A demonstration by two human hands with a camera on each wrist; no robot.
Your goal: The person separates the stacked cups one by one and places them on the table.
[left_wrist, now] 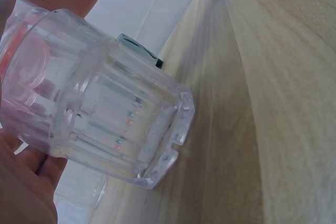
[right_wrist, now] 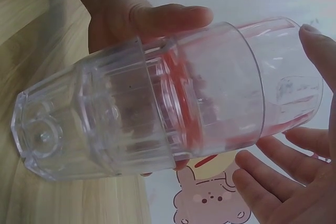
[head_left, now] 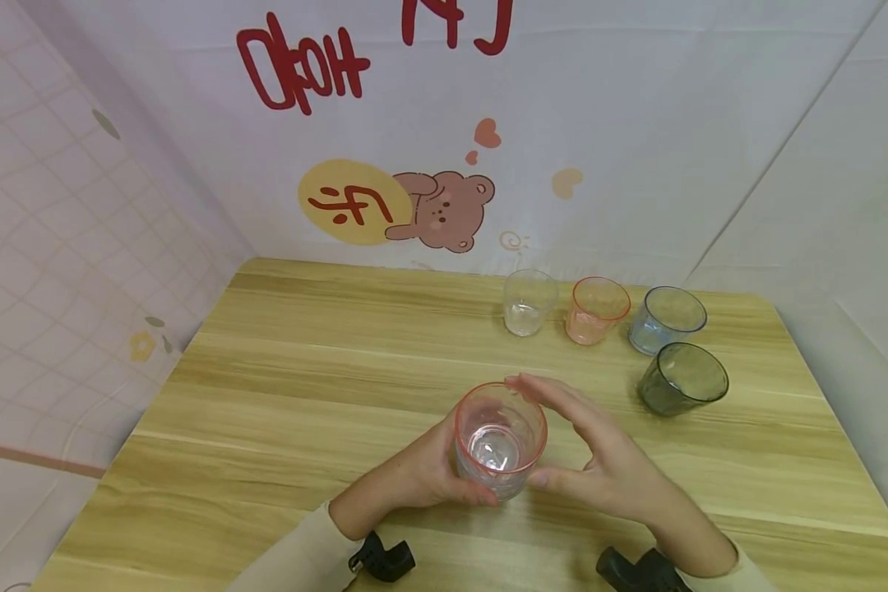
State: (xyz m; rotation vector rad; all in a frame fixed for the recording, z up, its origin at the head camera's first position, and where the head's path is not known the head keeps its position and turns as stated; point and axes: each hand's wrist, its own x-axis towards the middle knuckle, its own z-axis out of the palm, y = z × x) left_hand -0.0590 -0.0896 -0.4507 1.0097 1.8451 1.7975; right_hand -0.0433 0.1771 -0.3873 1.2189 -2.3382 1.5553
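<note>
A stack of nested see-through cups stands upright in front of me, raised at a tilt in the wrist views. The lowest is a clear cup (right_wrist: pixel 105 124) with a faceted base; the top one is a red-rimmed cup (head_left: pixel 497 411). My left hand (head_left: pixel 432 473) grips the stack from the left, its thumb along the near side and its other fingers behind. From the right, my right hand (head_left: pixel 614 469) holds the top cup by its fingertips, index finger at the far rim and thumb at the near wall, with a gap before the palm.
Toward the back right of the wooden table (head_left: pixel 303 345) stand a clear cup (head_left: pixel 524 316), another red-rimmed cup (head_left: pixel 588 325), a blue cup (head_left: pixel 654 329) and a smoky grey-green cup (head_left: pixel 673 386). A white printed cloth wall (head_left: pixel 599 107) rises behind them.
</note>
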